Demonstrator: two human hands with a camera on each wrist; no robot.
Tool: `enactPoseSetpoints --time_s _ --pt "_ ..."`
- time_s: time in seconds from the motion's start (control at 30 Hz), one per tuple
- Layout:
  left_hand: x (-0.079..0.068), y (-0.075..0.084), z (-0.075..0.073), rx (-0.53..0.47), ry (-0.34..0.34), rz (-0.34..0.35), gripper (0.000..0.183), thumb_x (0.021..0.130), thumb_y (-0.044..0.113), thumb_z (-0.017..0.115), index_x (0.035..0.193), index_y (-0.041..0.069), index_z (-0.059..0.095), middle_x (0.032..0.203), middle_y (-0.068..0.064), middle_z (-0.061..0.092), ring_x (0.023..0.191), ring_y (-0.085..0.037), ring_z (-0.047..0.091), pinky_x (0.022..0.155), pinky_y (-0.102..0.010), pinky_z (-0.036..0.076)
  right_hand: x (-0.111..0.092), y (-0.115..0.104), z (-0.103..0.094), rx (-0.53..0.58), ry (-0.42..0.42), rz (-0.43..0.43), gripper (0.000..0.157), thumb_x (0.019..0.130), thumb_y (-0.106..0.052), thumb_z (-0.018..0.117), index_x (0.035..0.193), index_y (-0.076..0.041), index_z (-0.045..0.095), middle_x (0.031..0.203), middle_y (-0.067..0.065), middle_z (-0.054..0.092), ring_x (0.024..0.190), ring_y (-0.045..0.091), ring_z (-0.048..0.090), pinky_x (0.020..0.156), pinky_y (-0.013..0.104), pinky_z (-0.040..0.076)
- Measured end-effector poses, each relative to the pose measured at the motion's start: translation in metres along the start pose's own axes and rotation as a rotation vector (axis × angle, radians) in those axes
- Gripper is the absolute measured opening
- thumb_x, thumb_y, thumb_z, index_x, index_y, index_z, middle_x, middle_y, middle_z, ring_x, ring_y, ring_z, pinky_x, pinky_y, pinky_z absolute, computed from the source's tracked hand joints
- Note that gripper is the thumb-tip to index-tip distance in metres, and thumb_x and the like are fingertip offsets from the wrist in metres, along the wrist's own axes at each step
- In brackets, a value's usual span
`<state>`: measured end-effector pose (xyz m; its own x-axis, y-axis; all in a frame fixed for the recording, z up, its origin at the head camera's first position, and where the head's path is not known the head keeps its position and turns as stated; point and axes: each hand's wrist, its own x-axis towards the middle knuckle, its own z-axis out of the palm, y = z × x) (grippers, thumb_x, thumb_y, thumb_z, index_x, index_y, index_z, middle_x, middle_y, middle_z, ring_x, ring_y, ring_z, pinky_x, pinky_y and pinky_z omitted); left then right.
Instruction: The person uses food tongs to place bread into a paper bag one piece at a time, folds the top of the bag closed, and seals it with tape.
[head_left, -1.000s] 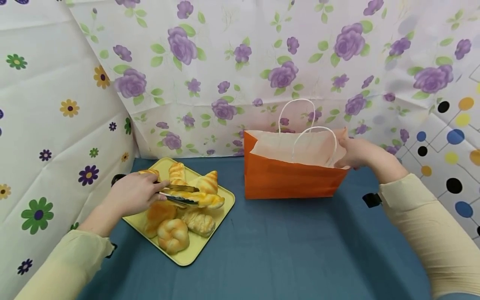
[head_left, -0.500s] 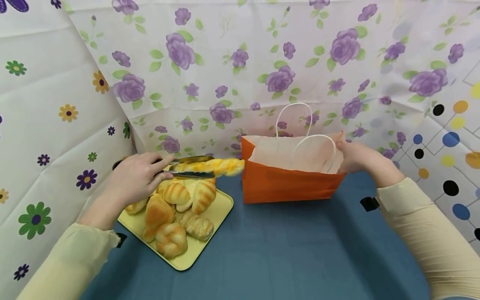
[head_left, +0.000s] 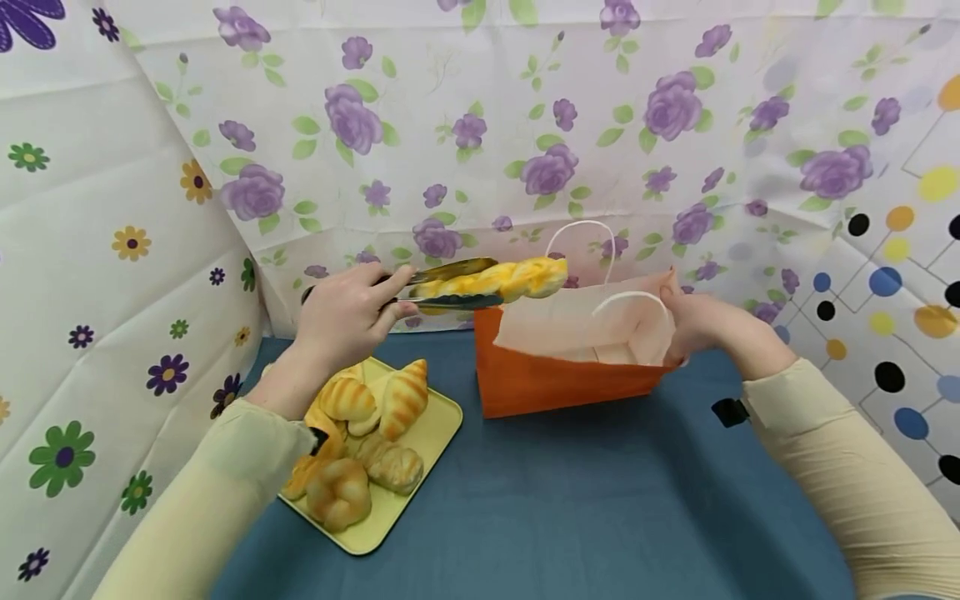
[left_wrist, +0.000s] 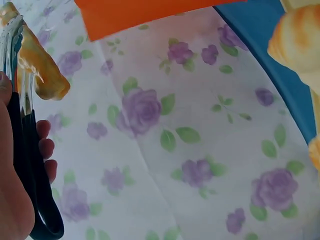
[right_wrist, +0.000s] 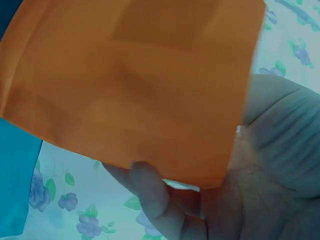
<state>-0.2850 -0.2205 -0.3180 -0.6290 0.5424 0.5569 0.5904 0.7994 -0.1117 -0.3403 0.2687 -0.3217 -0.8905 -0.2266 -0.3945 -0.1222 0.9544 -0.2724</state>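
Observation:
My left hand grips a pair of tongs with black handles, seen also in the left wrist view as tongs. A braided yellow bread is clamped between the tong tips, in the air above the left end of an orange paper bag. The bag's mouth is spread and its pale inside shows. At the bag's right end, my right hand holds the rim; in the right wrist view its fingers curl at the edge of the orange side.
Left of the bag, a yellow tray carries several breads, among them a round knotted roll and a striped cone-shaped bread. Two white handles stand up from the bag, one being the near handle. Flowered cloth hangs behind the blue table.
The braided bread has been lifted off the tray in the tongs and carried right and up to the bag. My right hand stays on the bag, whose mouth has tilted more toward me.

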Motion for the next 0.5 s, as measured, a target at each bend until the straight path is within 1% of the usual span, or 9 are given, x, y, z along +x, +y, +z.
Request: enactPoseSetpoints --time_s 0.07,0.13,0.23,0.33,0.4,0.5 --pt "0.009 0.006 0.003 -0.001 -0.013 0.01 0.052 0.103 0.035 0.071 0.149 0.01 0.065 0.109 -0.015 0.068 0.084 -0.031 0.065 0.069 -0.047 0.054 0.0 -0.001 0.001 0.0 -0.007 -0.015 0.142 0.078 -0.01 0.093 0.162 0.008 -0.021 0.082 0.012 0.068 0.059 0.022 0.063 0.06 0.038 0.053" --pt "0.017 0.011 0.006 -0.005 -0.013 0.029 0.053 0.104 0.037 0.071 0.149 0.01 0.065 0.111 -0.015 0.069 0.088 -0.032 0.067 0.072 -0.047 0.056 0.0 -0.001 0.001 0.005 -0.008 -0.024 0.147 0.077 -0.008 0.094 0.16 0.007 -0.026 0.077 0.01 0.068 0.057 0.021 0.063 0.059 0.038 0.053" --pt "0.025 0.02 0.008 -0.014 0.005 0.058 0.053 0.103 0.038 0.071 0.148 0.009 0.067 0.108 -0.015 0.069 0.088 -0.032 0.067 0.072 -0.047 0.056 0.0 -0.002 -0.001 0.025 -0.016 -0.016 0.146 0.077 -0.005 0.091 0.16 0.004 -0.029 0.077 0.01 0.068 0.057 0.022 0.062 0.057 0.038 0.051" --pt "0.031 0.03 0.007 -0.029 0.007 0.057 0.054 0.103 0.041 0.07 0.148 0.01 0.067 0.106 -0.013 0.069 0.085 -0.03 0.066 0.072 -0.045 0.056 0.002 -0.006 -0.003 0.016 -0.032 0.014 0.143 0.08 -0.006 0.087 0.157 0.006 -0.032 0.077 0.011 0.069 0.06 0.023 0.063 0.057 0.035 0.048" --pt "0.034 0.037 0.005 -0.026 -0.018 0.04 0.054 0.105 0.042 0.068 0.149 0.011 0.066 0.105 -0.013 0.069 0.083 -0.029 0.065 0.071 -0.045 0.055 0.003 -0.009 -0.004 0.014 -0.047 0.043 0.143 0.081 -0.007 0.085 0.153 0.008 -0.037 0.076 0.011 0.068 0.06 0.023 0.062 0.057 0.034 0.049" --pt "0.04 0.049 0.004 -0.015 -0.089 0.009 0.052 0.109 0.042 0.062 0.152 0.013 0.063 0.108 -0.013 0.068 0.087 -0.029 0.066 0.073 -0.045 0.057 0.001 -0.013 -0.003 0.0 -0.076 0.064 0.142 0.081 -0.007 0.084 0.149 0.012 -0.039 0.075 0.012 0.066 0.058 0.021 0.06 0.055 0.031 0.049"
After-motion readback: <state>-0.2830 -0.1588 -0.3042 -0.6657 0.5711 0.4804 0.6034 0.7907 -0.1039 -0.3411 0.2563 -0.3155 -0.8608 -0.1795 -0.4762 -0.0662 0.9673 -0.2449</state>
